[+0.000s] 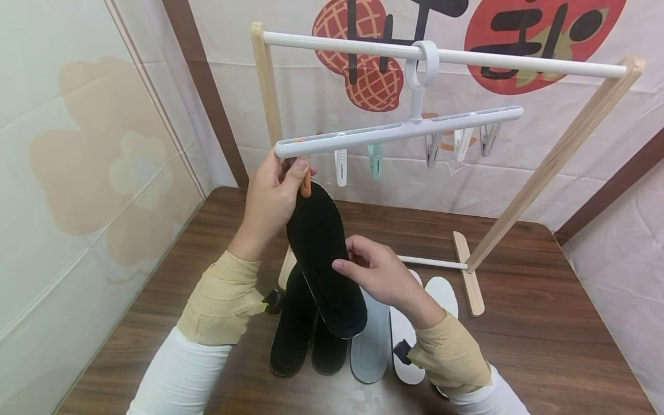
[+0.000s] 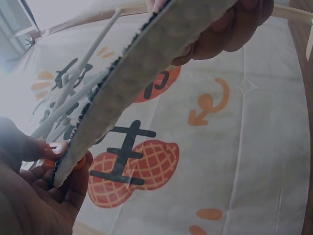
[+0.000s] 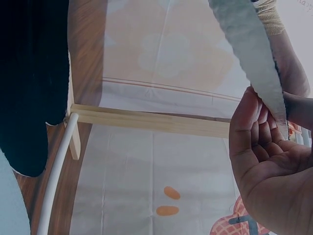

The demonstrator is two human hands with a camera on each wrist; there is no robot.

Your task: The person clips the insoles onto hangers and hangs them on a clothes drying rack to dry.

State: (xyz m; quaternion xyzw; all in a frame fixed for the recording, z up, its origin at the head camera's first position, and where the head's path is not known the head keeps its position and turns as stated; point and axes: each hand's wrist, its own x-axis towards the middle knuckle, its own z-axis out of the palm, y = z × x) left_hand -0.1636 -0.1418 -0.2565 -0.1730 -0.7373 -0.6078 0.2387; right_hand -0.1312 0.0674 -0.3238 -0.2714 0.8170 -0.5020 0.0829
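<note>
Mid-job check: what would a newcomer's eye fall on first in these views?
Probably the raised black insole in the middle of the head view, the left hand pinching an orange clip at its top and the right hand holding its edge. Above it, a tilted pale hanger hangs from a white bar. Behind, a red peanut print stands out on the pale backdrop.

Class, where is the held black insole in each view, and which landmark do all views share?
Head: the held black insole, near centre.
Left wrist: the insole, slanting from top to lower left.
Right wrist: the insole, upper right, pale face showing.
Shared landmark: red peanut print.
</note>
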